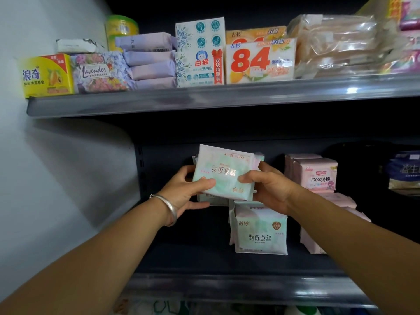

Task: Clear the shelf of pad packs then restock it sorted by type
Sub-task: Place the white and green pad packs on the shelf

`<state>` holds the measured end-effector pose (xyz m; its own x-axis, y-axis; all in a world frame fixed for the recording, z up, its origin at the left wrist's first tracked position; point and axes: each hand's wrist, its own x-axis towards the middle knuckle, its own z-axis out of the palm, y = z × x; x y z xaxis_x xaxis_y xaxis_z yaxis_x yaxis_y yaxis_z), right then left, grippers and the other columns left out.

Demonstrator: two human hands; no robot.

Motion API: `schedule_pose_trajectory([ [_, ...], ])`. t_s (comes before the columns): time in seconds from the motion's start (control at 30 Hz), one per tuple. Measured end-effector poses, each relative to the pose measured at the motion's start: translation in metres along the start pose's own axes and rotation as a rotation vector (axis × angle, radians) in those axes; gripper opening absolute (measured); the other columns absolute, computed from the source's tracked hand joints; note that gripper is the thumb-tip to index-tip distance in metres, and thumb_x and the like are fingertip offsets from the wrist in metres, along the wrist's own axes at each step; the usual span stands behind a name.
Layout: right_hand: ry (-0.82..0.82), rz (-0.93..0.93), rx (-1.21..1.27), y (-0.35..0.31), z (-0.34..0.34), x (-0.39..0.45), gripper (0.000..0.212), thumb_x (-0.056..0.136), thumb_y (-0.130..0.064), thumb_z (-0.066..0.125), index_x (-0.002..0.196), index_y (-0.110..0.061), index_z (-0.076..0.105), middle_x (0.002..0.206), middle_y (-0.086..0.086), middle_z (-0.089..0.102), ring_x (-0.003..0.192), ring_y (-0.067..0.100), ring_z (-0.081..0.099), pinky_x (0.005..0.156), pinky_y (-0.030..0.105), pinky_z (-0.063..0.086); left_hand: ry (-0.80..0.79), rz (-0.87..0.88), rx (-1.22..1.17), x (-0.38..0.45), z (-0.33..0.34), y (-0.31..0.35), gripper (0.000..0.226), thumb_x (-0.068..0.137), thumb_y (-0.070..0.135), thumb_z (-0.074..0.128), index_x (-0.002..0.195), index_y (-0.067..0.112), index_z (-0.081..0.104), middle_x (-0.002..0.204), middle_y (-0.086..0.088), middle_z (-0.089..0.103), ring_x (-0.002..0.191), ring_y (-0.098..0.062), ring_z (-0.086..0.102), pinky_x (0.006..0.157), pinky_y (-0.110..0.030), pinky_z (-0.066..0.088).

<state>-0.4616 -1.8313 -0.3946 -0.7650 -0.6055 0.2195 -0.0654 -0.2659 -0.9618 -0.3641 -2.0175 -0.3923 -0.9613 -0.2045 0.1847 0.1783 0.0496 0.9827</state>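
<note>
I hold a mint-green pad pack [223, 170] upside down above the lower shelf [227, 285], in front of more green packs behind it. My left hand [185, 188] grips its lower left edge, thumb on the front. My right hand [268, 186] grips its right side. Another green pack [260, 230] stands upright just below and to the right. Pink pad packs [314, 172] stand in a row to the right, with more pink packs [338, 198] lying partly behind my right forearm.
The upper shelf [204, 98] carries soap boxes [46, 75], lavender packs [150, 60], a white soap box [200, 53] and "84" packs [259, 61]. A dark blue pack [404, 171] sits far right. A grey wall [56, 178] closes the left side.
</note>
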Motion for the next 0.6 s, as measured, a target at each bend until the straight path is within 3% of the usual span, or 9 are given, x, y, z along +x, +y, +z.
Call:
schedule_pose_trajectory([
  [0.17, -0.033, 0.024, -0.125, -0.003, -0.009, 0.001, 0.069, 0.067, 0.001, 0.074, 0.129, -0.014, 0.047, 0.119, 0.009, 0.065, 0.108, 0.028, 0.064, 0.085, 0.041, 0.054, 0.037, 0.079, -0.028, 0.005, 0.003, 0.004, 0.058, 0.075, -0.002, 0.071, 0.127, 0.007, 0.047, 0.107, -0.007, 0.068, 0.092, -0.022, 0.07, 0.08, -0.04, 0.058],
  [0.4, -0.002, -0.064, -0.409, -0.008, 0.0, 0.002, 0.079, 0.07, -0.001, 0.077, 0.138, -0.02, 0.041, 0.122, -0.003, 0.061, 0.108, 0.019, 0.062, 0.098, 0.041, 0.05, 0.191, 0.252, -0.062, 0.014, 0.009, 0.017, 0.069, 0.072, -0.012, 0.069, 0.128, 0.019, 0.044, 0.113, -0.008, 0.061, 0.097, -0.02, 0.063, 0.087, -0.038, 0.053],
  [0.5, -0.049, -0.097, -0.375, -0.016, 0.008, 0.002, 0.074, 0.073, -0.001, 0.075, 0.135, -0.024, 0.042, 0.122, -0.003, 0.061, 0.106, 0.015, 0.063, 0.093, 0.034, 0.052, 0.195, 0.294, -0.038, 0.017, 0.01, 0.026, 0.082, 0.073, -0.013, 0.067, 0.138, 0.024, 0.034, 0.108, -0.009, 0.06, 0.094, -0.021, 0.063, 0.086, -0.038, 0.052],
  [0.6, -0.078, -0.097, -0.339, -0.021, 0.011, 0.005, 0.069, 0.073, 0.0, 0.075, 0.132, -0.021, 0.045, 0.123, 0.0, 0.061, 0.106, 0.019, 0.064, 0.093, 0.037, 0.053, 0.17, 0.287, 0.094, 0.017, 0.009, 0.03, 0.09, 0.073, -0.01, 0.068, 0.143, 0.029, 0.026, 0.104, -0.009, 0.061, 0.091, -0.022, 0.066, 0.084, -0.038, 0.054],
])
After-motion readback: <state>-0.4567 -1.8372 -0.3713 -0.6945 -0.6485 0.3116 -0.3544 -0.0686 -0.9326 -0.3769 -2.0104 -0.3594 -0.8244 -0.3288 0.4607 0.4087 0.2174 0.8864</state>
